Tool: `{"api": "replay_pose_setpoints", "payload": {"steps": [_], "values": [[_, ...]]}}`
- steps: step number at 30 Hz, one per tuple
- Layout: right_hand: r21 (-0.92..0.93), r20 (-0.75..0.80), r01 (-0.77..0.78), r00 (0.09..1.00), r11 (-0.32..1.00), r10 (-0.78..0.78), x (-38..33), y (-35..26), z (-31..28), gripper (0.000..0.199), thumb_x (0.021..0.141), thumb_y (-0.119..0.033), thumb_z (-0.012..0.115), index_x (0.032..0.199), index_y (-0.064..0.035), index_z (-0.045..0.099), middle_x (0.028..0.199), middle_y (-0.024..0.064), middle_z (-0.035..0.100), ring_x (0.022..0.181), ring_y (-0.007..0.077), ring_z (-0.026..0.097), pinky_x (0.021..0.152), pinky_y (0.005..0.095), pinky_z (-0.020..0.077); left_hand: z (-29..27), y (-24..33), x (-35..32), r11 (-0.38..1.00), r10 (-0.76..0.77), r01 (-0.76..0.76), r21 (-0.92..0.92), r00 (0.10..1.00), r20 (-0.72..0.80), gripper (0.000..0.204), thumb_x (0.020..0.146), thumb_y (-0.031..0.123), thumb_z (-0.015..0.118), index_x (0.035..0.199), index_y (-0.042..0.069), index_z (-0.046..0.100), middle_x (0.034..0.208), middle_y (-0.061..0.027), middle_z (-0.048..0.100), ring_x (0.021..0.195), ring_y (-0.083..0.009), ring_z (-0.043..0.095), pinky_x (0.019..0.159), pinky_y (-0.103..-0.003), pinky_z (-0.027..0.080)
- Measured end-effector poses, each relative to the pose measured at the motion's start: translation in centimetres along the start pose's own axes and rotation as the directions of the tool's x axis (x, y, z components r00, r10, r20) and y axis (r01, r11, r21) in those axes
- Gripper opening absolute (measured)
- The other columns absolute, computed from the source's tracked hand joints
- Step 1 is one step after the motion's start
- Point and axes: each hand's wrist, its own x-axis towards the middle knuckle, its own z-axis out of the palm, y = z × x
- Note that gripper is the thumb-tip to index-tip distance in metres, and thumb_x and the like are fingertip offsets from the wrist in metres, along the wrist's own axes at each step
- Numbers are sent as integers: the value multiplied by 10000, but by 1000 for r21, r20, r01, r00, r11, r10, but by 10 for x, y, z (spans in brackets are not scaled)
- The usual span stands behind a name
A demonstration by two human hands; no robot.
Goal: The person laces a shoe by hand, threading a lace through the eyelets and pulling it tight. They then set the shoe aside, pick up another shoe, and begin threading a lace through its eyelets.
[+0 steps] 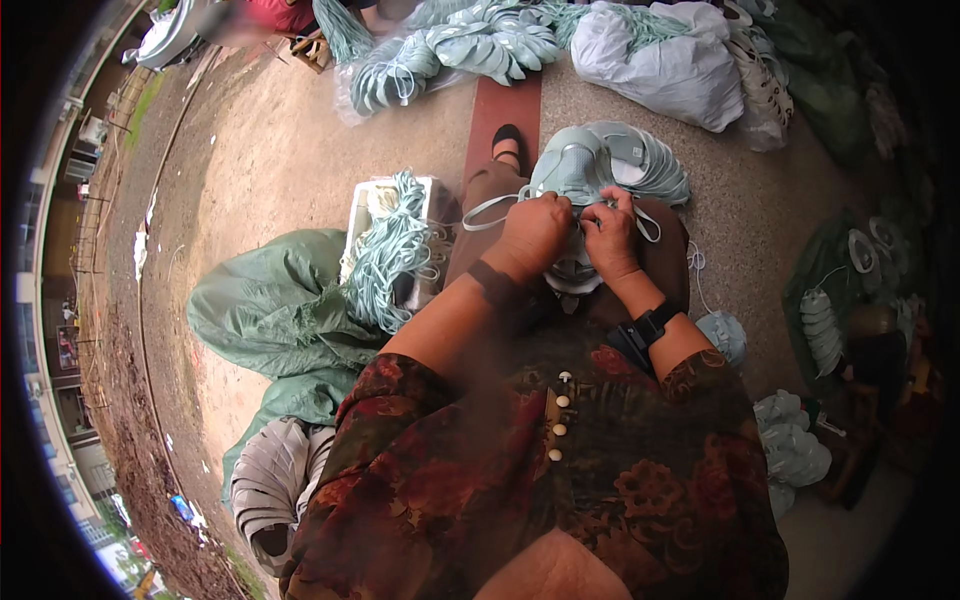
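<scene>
Over the lap, the left hand (540, 232) is curled tight, knuckles up, with a loop of pale lace (487, 206) running into its grip and bowing out to the left. Right beside it is the right hand (612, 238), thumb and fingertips drawn together close to the work; whether they pinch the lace or press on the fabric, I cannot tell, since the fingers hide the spot. Under both hands sits the pale blue shoe upper (568, 172), propped on the thighs, its toe pointing away from the wearer, and another loop stands out beyond the right hand. So this looks like lacing in mid-course, a strand being worked at the eyelets, and the next move would call for a firm hold on the upper while the strand is pulled through and the two sides evened. Just past the toe, a fanned stack of uppers (655, 168) leans by the knee. Out to the left, a white box (352, 215) spills over with a tangle of blue laces (395, 250), right next to a green sack (275, 300), and lower down come nested grey uppers (270, 465). Farther out, across the floor ahead, lie more blue uppers (495, 45) and a bulging white plastic sack (655, 65).
</scene>
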Motion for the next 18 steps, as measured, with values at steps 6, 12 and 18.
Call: {"api": "replay_pose_setpoints", "payload": {"steps": [6, 12, 18], "values": [[169, 118, 46, 991, 984, -67, -5, -8, -21, 202, 624, -43, 698, 814, -77, 642, 1085, 165, 516, 999, 334, 517, 864, 411, 410, -19, -3, 4, 989, 52, -65, 132, 994, 98, 111, 745, 107, 568, 816, 31, 605, 810, -148, 639, 721, -289, 657, 614, -377, 527], [37, 208, 381, 901, 924, -380, 0, -22, -34, 205, 642, -42, 682, 836, -63, 616, 1089, 170, 501, 953, 359, 531, 811, 416, 435, -47, -30, -20, 999, -25, 25, 28, 1000, -11, 130, 809, 147, 548, 836, 23, 577, 807, -179, 628, 736, -351, 627, 650, -426, 508], [388, 180, 346, 880, 854, -439, 3, -23, -21, 91, 742, -3, 574, 825, -21, 541, 850, 171, 559, 773, 330, 576, 684, 361, 465, -29, -31, -19, 807, -194, 62, -587, 967, -165, 101, 867, 123, 548, 819, 37, 528, 865, -114, 640, 752, -250, 623, 645, -349, 497]]}}
